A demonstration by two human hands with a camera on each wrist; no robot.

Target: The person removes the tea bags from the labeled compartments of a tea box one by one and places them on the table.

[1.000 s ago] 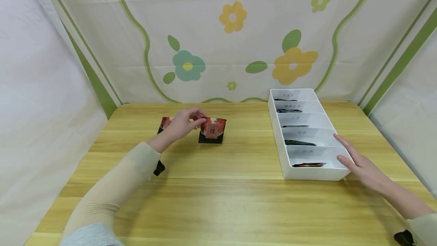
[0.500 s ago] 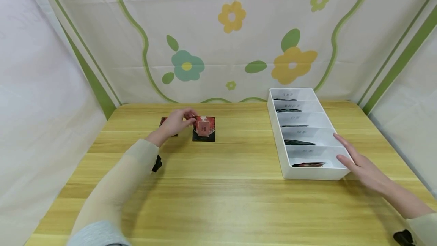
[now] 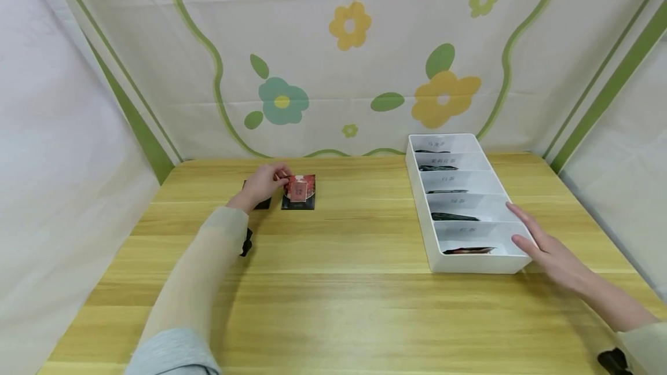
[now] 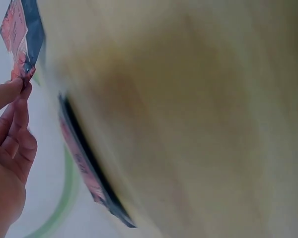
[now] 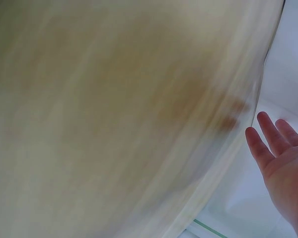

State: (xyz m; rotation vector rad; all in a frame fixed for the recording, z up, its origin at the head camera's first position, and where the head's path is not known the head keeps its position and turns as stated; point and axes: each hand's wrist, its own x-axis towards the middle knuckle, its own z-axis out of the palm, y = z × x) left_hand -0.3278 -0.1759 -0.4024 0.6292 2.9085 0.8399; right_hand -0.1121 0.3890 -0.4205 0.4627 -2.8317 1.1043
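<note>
The counter (image 3: 354, 311) you worked on looked like pale, grained wood, smooth, with a soft sheen at the lower centre of the head frame. The packet (image 3: 299, 192) in your left grip (image 3: 264, 183) looked like thin, slightly glossy film. At the right, the divided box (image 3: 431, 239) seemed smooth white plastic. Your pale sleeve (image 3: 195, 274), left of centre, was matt cloth; the backdrop (image 3: 323, 74) across the top looked like dull, lightly creased printed fabric.

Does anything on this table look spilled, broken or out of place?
Nothing looks spilled or broken. Mildly odd: two red-and-black packets are outside the white tray, though its compartments hold other packets. The left hand pinches one packet; the second packet lies on the table.
</note>
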